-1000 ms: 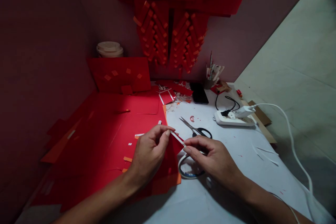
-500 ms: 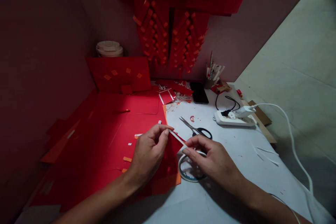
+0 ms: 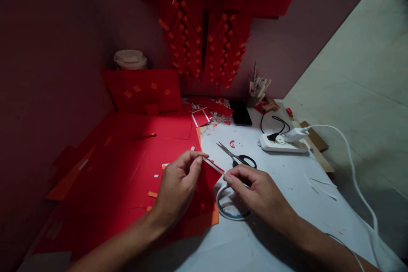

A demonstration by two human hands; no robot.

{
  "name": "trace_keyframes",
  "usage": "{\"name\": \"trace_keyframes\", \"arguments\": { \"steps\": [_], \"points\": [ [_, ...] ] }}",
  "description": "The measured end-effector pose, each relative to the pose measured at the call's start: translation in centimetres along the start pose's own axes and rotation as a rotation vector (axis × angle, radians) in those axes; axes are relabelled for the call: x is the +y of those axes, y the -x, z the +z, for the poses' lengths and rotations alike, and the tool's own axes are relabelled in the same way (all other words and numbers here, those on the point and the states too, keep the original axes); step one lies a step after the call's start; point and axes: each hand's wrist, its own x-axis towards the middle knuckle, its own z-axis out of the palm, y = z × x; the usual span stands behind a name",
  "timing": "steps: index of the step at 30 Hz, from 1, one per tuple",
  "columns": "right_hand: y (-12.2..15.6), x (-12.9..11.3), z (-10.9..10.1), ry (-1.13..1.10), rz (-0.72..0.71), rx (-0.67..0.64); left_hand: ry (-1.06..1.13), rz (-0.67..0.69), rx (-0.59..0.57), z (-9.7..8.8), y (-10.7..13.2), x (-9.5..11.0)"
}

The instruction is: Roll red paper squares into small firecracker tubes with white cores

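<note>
A narrow white strip of tape (image 3: 213, 165) runs taut and slanted between my two hands. Its upper left end is pinched between the thumb and forefinger of my left hand (image 3: 181, 182), above red paper (image 3: 130, 170). My right hand (image 3: 255, 187) pinches the lower right end with thumb and fingertips. Directly beneath the right hand is a roll of white tape (image 3: 219, 206), partly covered by the fingers. I cannot tell whether the strip is joined to this roll. Scissors (image 3: 237, 159) with black handles lie partly spread just beyond my right hand.
A white power strip (image 3: 283, 143) with a plugged-in charger and cables sits at right. Behind are a black phone (image 3: 241, 113), a cup of pens (image 3: 253, 100) and paper scraps (image 3: 219, 117). A red paper decoration (image 3: 185, 46) hangs on the wall. Orange paper (image 3: 204, 220) lies in front.
The whole view has shifted slightly, so things appear a little further left. My right fingertips have closed a bit along the strip; both hands keep their pinch.
</note>
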Motion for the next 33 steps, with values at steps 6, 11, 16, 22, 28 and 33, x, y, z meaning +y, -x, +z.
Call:
{"name": "trace_keyframes", "arguments": {
  "steps": [6, 11, 16, 22, 28, 33],
  "points": [
    [-0.2, 0.1, -0.1, -0.008, -0.007, 0.022, 0.062, -0.033, 0.005, 0.0, 0.1, 0.4],
    [-0.2, 0.0, -0.1, -0.012, 0.0, 0.026, 0.122, -0.063, 0.023, 0.1, 0.2, 0.6],
    [-0.2, -0.1, -0.1, -0.011, -0.017, 0.032, 0.199, -0.098, 0.014, 0.1, 0.3, 1.1],
    [-0.2, 0.0, -0.2, -0.012, -0.052, 0.05, 0.318, -0.158, -0.017, 0.2, 0.1, 1.1],
    [-0.3, 0.1, -0.2, -0.038, -0.086, 0.08, 0.484, -0.226, -0.112, 0.0, 0.0, 0.0],
    [-0.3, 0.2, -0.4, -0.077, -0.122, 0.093, 0.566, -0.27, -0.212, 0.0, -0.3, -0.3]
  ]
}}
